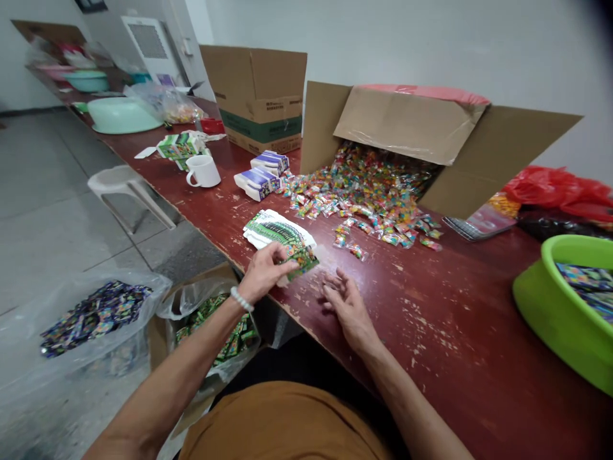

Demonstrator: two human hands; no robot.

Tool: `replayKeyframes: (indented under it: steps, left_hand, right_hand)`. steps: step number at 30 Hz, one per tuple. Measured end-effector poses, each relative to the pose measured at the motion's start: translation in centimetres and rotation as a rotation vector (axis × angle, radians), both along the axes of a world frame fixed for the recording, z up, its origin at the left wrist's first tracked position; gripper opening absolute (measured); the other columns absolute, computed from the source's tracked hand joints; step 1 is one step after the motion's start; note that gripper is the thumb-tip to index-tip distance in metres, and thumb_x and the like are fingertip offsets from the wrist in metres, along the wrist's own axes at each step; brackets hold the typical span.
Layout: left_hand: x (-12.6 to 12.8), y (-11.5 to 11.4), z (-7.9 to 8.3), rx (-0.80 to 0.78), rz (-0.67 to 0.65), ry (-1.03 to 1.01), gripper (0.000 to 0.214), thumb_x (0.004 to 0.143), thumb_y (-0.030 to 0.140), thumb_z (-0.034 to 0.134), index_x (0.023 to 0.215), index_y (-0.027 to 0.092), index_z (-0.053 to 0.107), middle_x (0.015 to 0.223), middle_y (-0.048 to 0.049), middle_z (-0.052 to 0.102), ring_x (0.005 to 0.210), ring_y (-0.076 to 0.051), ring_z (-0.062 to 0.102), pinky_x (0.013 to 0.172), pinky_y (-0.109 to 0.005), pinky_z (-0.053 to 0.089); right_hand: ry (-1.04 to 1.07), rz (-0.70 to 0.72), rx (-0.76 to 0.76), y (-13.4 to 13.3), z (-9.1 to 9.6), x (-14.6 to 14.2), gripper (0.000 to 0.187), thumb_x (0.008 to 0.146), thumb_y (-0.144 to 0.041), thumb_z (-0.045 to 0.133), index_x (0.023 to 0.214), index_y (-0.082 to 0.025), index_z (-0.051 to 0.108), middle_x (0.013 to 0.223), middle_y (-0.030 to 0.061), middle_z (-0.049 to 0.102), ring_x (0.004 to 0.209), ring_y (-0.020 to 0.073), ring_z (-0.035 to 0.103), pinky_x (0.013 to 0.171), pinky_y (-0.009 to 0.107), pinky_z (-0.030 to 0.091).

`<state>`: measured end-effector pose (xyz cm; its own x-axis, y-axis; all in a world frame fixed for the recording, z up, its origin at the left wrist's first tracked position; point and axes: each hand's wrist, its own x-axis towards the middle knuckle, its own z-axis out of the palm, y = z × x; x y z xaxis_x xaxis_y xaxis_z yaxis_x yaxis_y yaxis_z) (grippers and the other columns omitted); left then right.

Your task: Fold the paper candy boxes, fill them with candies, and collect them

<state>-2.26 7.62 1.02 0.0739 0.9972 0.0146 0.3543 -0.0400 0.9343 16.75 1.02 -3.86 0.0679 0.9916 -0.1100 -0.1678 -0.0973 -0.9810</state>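
My left hand (264, 271) grips a small green printed carton (302, 258) by its left end, just above the table's front edge. Behind it lies a fanned stack of flat green-and-white cartons (271, 229). To the right, my right hand (345, 300) hovers over the red table (407, 287) with its fingers apart and nothing in them. Beyond both hands, small wrapped candies (373, 191) spill from a cardboard box (412, 124) lying on its side. Whether the held carton is folded open or flat I cannot tell.
A white mug (203, 171) and purple-and-white cartons (258, 183) stand to the left, before an upright cardboard box (263, 96). At right is a green basin (550, 287) with dark packs. Below the table edge, bags hold purple packs (103, 313) and green packs (234, 338). A stool (119, 182) stands left.
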Motion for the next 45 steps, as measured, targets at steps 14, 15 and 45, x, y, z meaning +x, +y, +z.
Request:
replayKeyframes:
  steps: [14,15,45]
  left_hand:
    - [2.6,-7.8,-1.2,-0.686,-0.750,-0.792,0.052,0.059,0.054,0.082,0.087,0.012,0.072,0.077,-0.0124,0.073,0.071,-0.026,0.069,0.066,-0.031,0.050]
    - [2.7,-7.8,-1.2,-0.658,-0.743,-0.780,0.054,0.057,0.056,0.083,0.088,0.012,0.073,0.076,-0.0117,0.073,0.070,-0.025,0.069,0.065,-0.030,0.050]
    - [3.3,-8.0,0.0,-0.450,-0.618,-0.510,0.033,0.074,0.044,0.075,0.076,0.011,0.070,0.068,-0.0067,0.069,0.074,-0.019,0.061,0.076,-0.028,0.046]
  right_hand:
    - [0.183,0.392,-0.036,-2.1,4.5,-0.1,0.048,0.086,-0.043,0.064,0.130,-0.030,0.047,0.080,-0.0042,0.059,0.043,0.0064,0.052,0.039,0.018,0.045]
    - [0.185,0.418,-0.041,-2.3,4.8,0.0,0.055,0.085,-0.042,0.066,0.134,-0.032,0.042,0.084,-0.0039,0.061,0.040,0.0052,0.051,0.036,0.018,0.044]
    - [-0.661,-0.095,0.690,-2.5,4.9,1.1,0.039,0.075,-0.007,0.057,0.110,-0.023,0.059,0.108,0.0070,0.057,0.092,0.0193,0.058,0.081,0.035,0.051]
